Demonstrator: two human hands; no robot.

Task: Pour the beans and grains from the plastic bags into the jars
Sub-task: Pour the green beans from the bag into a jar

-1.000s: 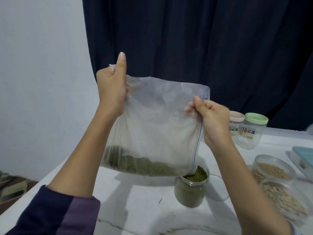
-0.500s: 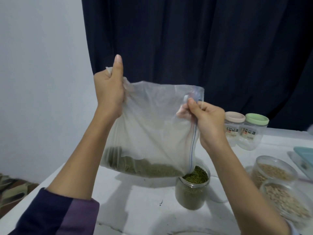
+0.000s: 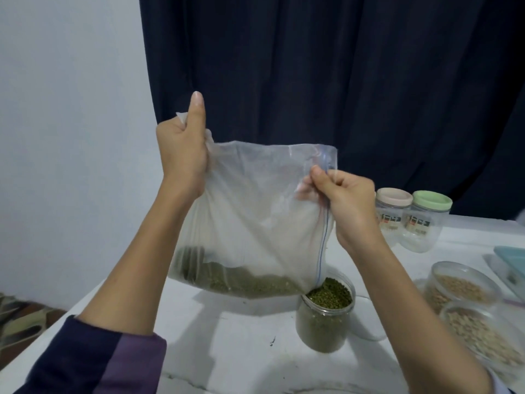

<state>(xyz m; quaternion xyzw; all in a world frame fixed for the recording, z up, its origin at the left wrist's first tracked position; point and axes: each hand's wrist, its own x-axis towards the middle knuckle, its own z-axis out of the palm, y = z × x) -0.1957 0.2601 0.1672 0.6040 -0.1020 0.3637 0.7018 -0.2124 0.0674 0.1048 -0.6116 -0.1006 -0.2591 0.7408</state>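
Observation:
I hold a clear zip bag (image 3: pixel 255 211) up above the white table (image 3: pixel 233 351), turned on its side. Green mung beans (image 3: pixel 241 281) lie along its lower edge. My left hand (image 3: pixel 183 149) grips the bag's upper left corner, thumb pointing up. My right hand (image 3: pixel 345 197) pinches the blue zip strip on the right side. The bag's lower right corner hangs just over an open jar (image 3: pixel 325 317) that is nearly full of green beans.
Two lidded empty jars, one pink-topped (image 3: pixel 393 214) and one green-topped (image 3: pixel 424 220), stand behind my right hand. Two open jars of pale grains (image 3: pixel 461 282) (image 3: pixel 488 334) sit at the right. A teal lid (image 3: pixel 511 263) lies at the right edge. A dark curtain hangs behind.
My right hand slid a little up and left along the zip edge, and the bag's right side folded inward. The jar's bean level looks the same.

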